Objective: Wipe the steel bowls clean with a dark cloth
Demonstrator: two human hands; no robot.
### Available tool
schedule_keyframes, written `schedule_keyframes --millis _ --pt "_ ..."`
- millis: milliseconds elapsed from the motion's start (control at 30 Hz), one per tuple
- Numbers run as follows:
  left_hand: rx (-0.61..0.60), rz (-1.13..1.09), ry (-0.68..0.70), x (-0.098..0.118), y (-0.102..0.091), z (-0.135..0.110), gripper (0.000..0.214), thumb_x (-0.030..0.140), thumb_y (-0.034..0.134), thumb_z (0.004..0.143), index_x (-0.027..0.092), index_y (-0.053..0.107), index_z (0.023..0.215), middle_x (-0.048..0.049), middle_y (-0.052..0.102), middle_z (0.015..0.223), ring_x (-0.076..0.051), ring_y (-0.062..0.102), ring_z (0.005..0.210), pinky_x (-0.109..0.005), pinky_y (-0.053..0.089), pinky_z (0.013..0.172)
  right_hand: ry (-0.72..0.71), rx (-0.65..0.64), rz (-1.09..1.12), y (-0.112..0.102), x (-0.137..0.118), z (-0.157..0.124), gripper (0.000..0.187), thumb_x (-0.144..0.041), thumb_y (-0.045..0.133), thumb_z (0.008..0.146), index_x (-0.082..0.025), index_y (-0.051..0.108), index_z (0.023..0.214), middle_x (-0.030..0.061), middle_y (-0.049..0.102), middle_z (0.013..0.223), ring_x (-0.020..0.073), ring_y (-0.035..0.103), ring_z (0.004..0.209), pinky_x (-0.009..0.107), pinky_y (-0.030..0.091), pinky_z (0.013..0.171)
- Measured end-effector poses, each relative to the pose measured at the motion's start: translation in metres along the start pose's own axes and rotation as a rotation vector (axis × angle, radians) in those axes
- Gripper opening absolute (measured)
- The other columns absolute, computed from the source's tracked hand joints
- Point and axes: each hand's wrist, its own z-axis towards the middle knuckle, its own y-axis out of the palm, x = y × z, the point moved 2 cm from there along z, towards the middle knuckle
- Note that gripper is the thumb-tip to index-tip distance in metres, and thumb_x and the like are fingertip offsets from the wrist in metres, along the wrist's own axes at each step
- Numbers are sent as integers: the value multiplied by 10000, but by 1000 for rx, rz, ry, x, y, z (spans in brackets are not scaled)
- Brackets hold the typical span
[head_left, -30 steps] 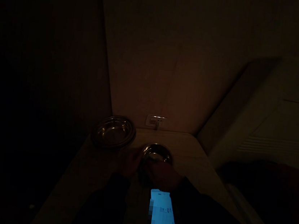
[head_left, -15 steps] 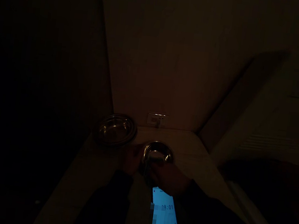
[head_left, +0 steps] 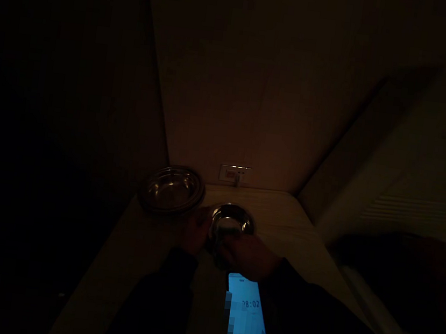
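The room is very dark. A small steel bowl (head_left: 235, 220) sits on a pale counter (head_left: 282, 217) near a corner. My left hand (head_left: 195, 234) grips the bowl's left rim. My right hand (head_left: 250, 256) rests at the bowl's near edge, fingers curled over the rim on something pale I cannot make out. A second, wider steel bowl (head_left: 172, 189) stands to the left and behind, touching neither hand. Both sleeves are dark.
A lit phone screen (head_left: 248, 313) lies on the counter just in front of my right wrist. A wall socket (head_left: 233, 174) sits on the back wall behind the bowls. A pale slatted surface (head_left: 413, 206) rises on the right. Left of the counter all is black.
The view has shifted slightly, so the bowls sit a little higher in frame. My hands stay at the small bowl, the right one reaching a bit further over its rim.
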Motion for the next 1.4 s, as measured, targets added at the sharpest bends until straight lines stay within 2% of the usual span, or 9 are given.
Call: schedule_keyframes --millis 100,233,333,533,667,867,1000,1133,1400 --pt "-19 2 7 1 0 -1 252 221 599 784 120 680 1000 -144 706 1124 -249 654 1058 -382 481 947 3 -5 -11 -4 0 1 386 -421 380 963 -195 608 1176 118 674 1134 252 664 967 342 494 802" --pt "-68 29 17 3 -2 -2 180 232 625 754 161 719 889 -98 737 1051 -253 653 1052 -388 454 982 37 36 -22 -7 -8 14 431 -389 305 981 -145 646 1082 155 704 1005 272 675 905 363 493 777" --pt "-74 46 7 3 -3 0 170 217 610 749 154 727 855 -106 747 1007 -275 658 1034 -425 444 987 56 68 -20 -6 -13 18 441 -353 265 991 -127 628 1101 171 690 1042 273 667 923 370 485 793" --pt "-56 6 33 2 -1 1 252 218 608 750 134 696 971 -116 726 1081 -246 661 1039 -376 489 933 -22 1 -6 0 -4 -6 387 -382 345 974 -158 584 1181 146 680 1092 255 662 938 352 489 779" --pt "-40 -8 45 0 1 0 251 249 601 770 138 686 979 -108 729 1071 -234 672 1008 -359 511 893 -78 -25 -18 0 4 -13 365 -376 376 963 -159 610 1140 136 675 1109 258 652 970 351 481 809" --pt "-66 44 42 2 0 -1 213 258 585 781 151 726 900 -94 755 986 -257 681 984 -395 498 919 -5 41 -33 -3 -2 8 400 -366 301 983 -151 605 1127 142 693 1047 254 669 903 354 487 773" --pt "-64 70 44 4 -2 -2 238 198 562 774 165 736 933 -77 740 1058 -256 655 1058 -389 469 969 24 77 -38 -5 -11 18 418 -341 263 989 -133 584 1157 164 684 1066 270 664 923 372 489 777" --pt "-51 79 40 2 -4 -1 290 249 564 792 113 724 993 -125 725 1084 -273 654 1060 -397 474 958 -16 47 -49 -2 -12 8 416 -360 300 980 -118 577 1175 181 680 1068 290 659 926 393 491 767" --pt "-60 78 48 5 -3 -3 304 298 571 785 121 722 980 -121 739 1043 -261 669 1009 -391 490 919 -110 -21 -67 2 -2 -13 357 -367 370 962 -143 613 1097 136 687 1050 258 652 929 361 486 787"
